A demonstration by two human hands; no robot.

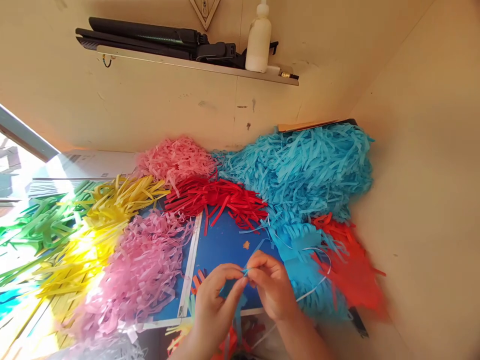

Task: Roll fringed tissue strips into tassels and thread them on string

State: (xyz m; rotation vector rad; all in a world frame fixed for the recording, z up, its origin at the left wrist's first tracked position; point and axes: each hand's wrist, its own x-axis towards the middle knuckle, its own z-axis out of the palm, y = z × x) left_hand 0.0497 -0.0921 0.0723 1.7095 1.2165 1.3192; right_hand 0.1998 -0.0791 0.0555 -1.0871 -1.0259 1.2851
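Close together over the front of the blue tabletop [221, 240], my left hand [219, 295] and my right hand [272, 287] both pinch a thin strip of light blue tissue paper [245, 272]. Thumb and forefinger of each hand meet near the strip's middle. A loose end rises above the fingers, and more blue paper hangs below, partly hidden by my hands. From the blue fringe on the right, a thin white cord [325, 277] curves down past my right wrist. Under my left hand some orange and multicoloured strips show.
Fringed paper heaps surround the work spot: pink [176, 160], red [221, 197], light blue [307, 170], yellow [93, 240], green [48, 220], lilac [146, 270] and orange-red [352, 270]. A wall shelf [210, 67] above carries a white bottle [258, 42] and a black hair straightener [146, 35].
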